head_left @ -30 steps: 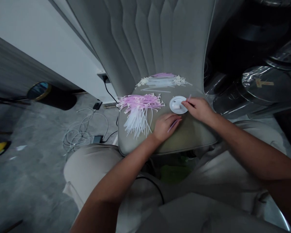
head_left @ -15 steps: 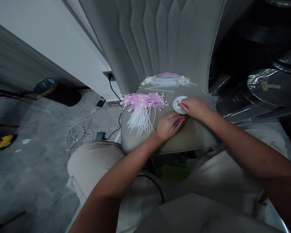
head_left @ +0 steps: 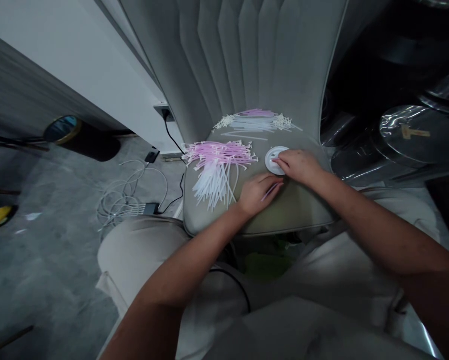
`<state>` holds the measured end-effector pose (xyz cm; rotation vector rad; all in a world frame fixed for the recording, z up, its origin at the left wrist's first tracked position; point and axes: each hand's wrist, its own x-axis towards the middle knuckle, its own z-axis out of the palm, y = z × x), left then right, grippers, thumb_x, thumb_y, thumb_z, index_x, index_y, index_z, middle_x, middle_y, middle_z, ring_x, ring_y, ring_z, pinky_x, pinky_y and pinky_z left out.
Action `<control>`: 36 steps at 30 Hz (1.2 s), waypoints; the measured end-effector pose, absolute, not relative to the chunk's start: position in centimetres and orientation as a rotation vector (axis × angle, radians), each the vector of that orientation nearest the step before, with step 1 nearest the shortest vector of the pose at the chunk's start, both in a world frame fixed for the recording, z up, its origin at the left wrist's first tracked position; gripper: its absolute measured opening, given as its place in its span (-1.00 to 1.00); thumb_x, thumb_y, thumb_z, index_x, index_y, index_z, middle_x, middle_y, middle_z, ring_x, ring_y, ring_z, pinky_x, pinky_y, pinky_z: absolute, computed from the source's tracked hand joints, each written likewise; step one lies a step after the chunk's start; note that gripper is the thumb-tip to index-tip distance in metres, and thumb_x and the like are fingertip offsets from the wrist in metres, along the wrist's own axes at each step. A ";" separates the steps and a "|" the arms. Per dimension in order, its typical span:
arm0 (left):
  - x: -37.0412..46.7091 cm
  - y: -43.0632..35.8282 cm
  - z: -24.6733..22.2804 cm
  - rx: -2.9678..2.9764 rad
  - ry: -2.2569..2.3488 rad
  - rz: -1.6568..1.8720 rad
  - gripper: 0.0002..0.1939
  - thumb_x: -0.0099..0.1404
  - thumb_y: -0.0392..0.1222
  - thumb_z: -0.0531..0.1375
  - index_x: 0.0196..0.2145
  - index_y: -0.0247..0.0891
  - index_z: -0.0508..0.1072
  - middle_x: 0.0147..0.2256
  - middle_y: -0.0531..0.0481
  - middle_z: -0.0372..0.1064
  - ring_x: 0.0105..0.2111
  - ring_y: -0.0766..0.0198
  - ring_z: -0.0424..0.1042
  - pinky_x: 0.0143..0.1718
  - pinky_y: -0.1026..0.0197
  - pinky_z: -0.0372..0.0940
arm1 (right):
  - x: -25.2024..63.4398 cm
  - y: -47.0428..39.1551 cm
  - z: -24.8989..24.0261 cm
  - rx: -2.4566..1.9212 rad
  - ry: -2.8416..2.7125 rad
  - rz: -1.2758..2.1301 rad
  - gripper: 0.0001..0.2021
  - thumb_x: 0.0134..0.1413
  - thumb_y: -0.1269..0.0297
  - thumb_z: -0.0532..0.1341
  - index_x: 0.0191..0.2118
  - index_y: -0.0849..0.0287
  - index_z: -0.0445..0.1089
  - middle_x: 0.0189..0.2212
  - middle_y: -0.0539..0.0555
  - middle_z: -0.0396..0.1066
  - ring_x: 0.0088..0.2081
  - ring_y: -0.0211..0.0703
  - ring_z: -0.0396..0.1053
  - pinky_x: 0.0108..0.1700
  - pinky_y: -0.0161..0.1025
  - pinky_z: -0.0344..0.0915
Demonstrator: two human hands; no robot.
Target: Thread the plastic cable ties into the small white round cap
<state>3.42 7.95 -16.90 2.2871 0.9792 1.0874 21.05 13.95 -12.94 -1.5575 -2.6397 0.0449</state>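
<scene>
My left hand (head_left: pixel 259 193) is closed around a thin purple stick (head_left: pixel 271 191), low over the front part of the chair seat (head_left: pixel 295 210). Just beyond it, my right hand (head_left: pixel 298 166) is at a small round white dish (head_left: pixel 271 156), fingertips pinched over its middle. Whatever those fingers hold is too small to make out. To the left lies a heap of pink sticks with small pale end pieces (head_left: pixel 224 151), above a fanned bundle of white sticks (head_left: pixel 212 185). Farther back, a row of white sticks (head_left: pixel 252 124) with cream-coloured ends rests near the backrest.
The grey chair backrest (head_left: pixel 247 60) rises behind the sticks. On the floor at left are a coiled pale cable (head_left: pixel 121 197) and a dark cylinder (head_left: pixel 93 141). A black plug (head_left: pixel 166 114) sits in a wall socket. Shiny wrapped cylinders (head_left: pixel 393 145) stand at right.
The whole view has shifted slightly, so things appear a little farther left. Both hands keep nearly the same pose beside the dish.
</scene>
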 end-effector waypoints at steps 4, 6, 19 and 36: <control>3.4 7.9 -16.9 2.291 0.982 1.066 -0.78 0.38 -0.16 0.09 -0.15 -0.27 0.49 -0.19 -0.10 0.51 -0.20 0.23 0.48 -0.12 0.15 0.37 | 21.0 13.9 -12.9 -1.527 -2.618 0.039 -0.61 0.32 0.17 -0.03 -0.19 0.22 0.51 -0.20 0.18 0.56 -0.19 0.00 0.48 -0.31 -0.18 0.10; 3.4 7.9 -16.8 2.292 0.975 1.063 -0.78 0.38 -0.17 0.09 -0.16 -0.27 0.49 -0.20 -0.10 0.51 -0.21 0.23 0.48 -0.12 0.15 0.37 | 21.0 13.8 -12.9 -1.520 -2.612 0.050 -0.60 0.32 0.16 -0.04 -0.19 0.22 0.51 -0.19 0.19 0.56 -0.18 -0.01 0.47 -0.29 -0.18 0.11; 3.4 7.9 -16.7 2.322 0.994 1.057 -0.79 0.38 -0.17 0.10 -0.16 -0.28 0.49 -0.22 -0.10 0.51 -0.23 0.24 0.48 -0.15 0.17 0.37 | 20.8 13.9 -13.1 -1.529 -2.627 0.028 -0.60 0.32 0.15 -0.03 -0.20 0.23 0.51 -0.21 0.20 0.56 -0.18 0.01 0.48 -0.30 -0.18 0.11; 3.3 7.9 -16.8 2.301 0.978 1.049 -0.78 0.38 -0.16 0.09 -0.16 -0.29 0.48 -0.23 -0.11 0.50 -0.24 0.24 0.48 -0.17 0.17 0.37 | 20.4 14.1 -13.2 -1.584 -2.627 0.056 -0.60 0.33 0.17 -0.05 -0.15 0.25 0.49 -0.18 0.22 0.55 -0.16 0.03 0.48 -0.26 -0.17 0.15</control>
